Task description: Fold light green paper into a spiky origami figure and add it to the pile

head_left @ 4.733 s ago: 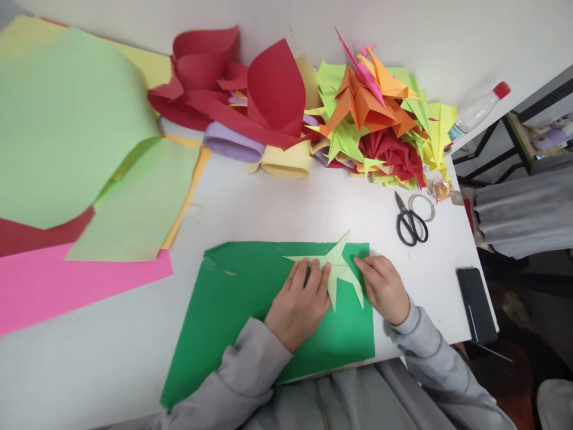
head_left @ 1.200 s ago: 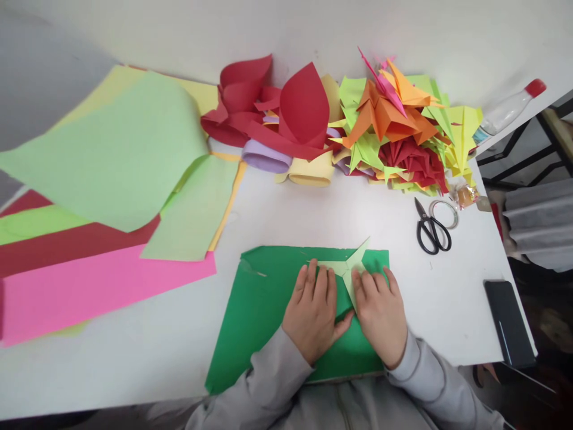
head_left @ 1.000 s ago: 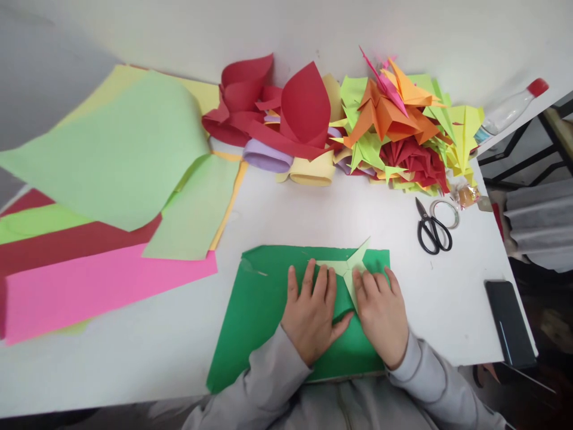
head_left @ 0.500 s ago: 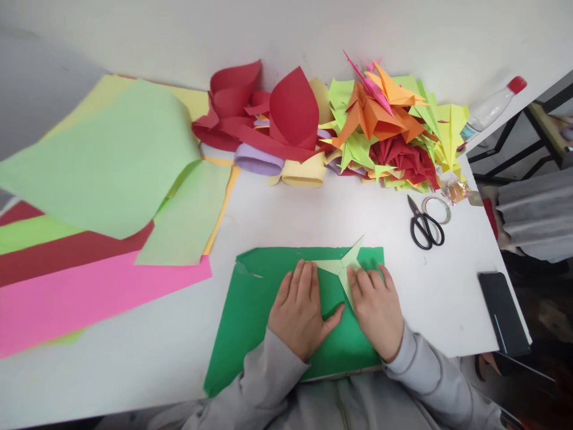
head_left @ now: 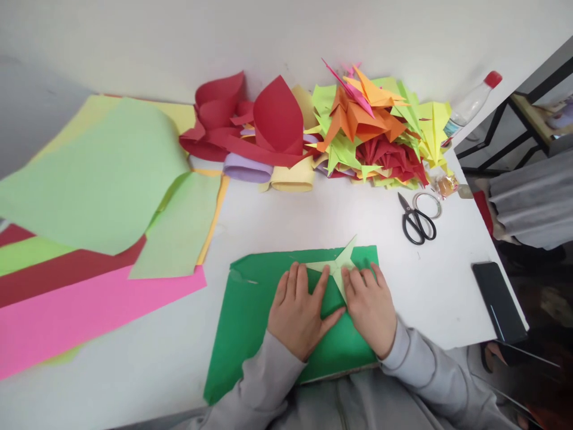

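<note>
Your left hand (head_left: 299, 309) and right hand (head_left: 369, 301) lie flat, fingers extended and gripping nothing, pressing the pale green folded paper (head_left: 336, 267) onto the dark green sheet (head_left: 250, 310) at the tabletop's (head_left: 313, 215) 6 o'clock edge. Risk: uneven pressure may let the fold skew or the sheet slide. Scissors (head_left: 414, 218) lie at 2 o'clock, well apart.

**Both hands flat on the folded paper**

Your left hand (head_left: 299, 310) and right hand (head_left: 369, 304) press, fingers spread, on a pale green folded paper (head_left: 339, 266) lying on a dark green sheet (head_left: 250, 310). On the worktop (head_left: 313, 215), scissors (head_left: 415, 220) lie near a pile of folded shapes (head_left: 376, 131); a phone (head_left: 499, 301) sits at the right edge.
</note>
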The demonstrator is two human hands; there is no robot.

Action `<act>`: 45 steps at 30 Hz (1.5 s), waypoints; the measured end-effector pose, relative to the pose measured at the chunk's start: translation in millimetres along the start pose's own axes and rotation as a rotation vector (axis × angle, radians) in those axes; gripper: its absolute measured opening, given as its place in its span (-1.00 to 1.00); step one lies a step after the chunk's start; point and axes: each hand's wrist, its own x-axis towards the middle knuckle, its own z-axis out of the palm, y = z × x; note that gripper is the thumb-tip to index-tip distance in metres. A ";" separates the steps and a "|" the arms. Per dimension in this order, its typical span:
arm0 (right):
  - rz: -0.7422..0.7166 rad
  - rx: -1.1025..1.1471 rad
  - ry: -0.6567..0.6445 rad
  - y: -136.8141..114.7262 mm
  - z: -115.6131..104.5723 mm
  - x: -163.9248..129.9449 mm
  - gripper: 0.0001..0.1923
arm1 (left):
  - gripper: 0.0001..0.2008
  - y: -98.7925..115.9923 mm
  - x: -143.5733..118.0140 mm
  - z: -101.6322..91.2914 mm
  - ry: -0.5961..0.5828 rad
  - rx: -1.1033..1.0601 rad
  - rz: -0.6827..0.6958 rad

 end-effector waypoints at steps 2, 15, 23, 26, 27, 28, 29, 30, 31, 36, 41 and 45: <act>0.011 -0.001 0.009 -1.8 0.0 0.1 -0.62 | -0.32 3.4 -1.1 1.5 0.003 0.009 -0.016; 0.011 0.016 -0.009 -2.5 -1.4 0.6 -0.62 | -0.40 11.2 -0.4 5.1 0.032 0.023 -0.036; 0.004 -0.005 -0.010 -3.4 0.5 -0.3 -0.60 | -0.41 12.7 2.8 2.4 0.027 0.025 -0.039; 0.003 -0.001 -0.007 -3.0 1.2 -0.4 -0.60 | -0.48 14.6 5.1 1.2 0.049 0.055 -0.027; 0.004 0.000 -0.005 -2.7 1.3 -0.5 -0.60 | -0.49 14.9 5.6 0.7 0.053 0.066 -0.019; 0.006 0.001 -0.002 -2.4 1.3 -0.5 -0.61 | -0.49 14.8 5.9 0.3 0.054 0.078 -0.010; 0.008 0.003 0.000 -2.2 1.4 -0.7 -0.62 | -0.49 14.1 6.0 0.0 0.056 0.091 -0.001; 0.010 0.004 0.002 -2.0 1.5 -0.8 -0.62 | -0.48 12.9 5.8 -0.2 0.060 0.107 0.006; 0.012 0.005 0.002 -1.9 1.7 -1.1 -0.62 | -0.47 11.0 5.4 -0.4 0.067 0.122 0.011; 0.010 0.011 0.009 -1.4 2.4 -2.0 -0.62 | -0.47 -2.6 1.2 -0.5 0.091 0.121 0.031; 0.004 -0.002 0.009 -0.7 1.2 -1.2 -0.63 | -0.46 -7.6 -2.3 2.7 0.103 0.079 0.029; 0.013 0.007 0.007 -0.9 0.8 -1.0 -0.63 | -0.39 -9.4 -4.8 5.9 0.084 0.048 -0.033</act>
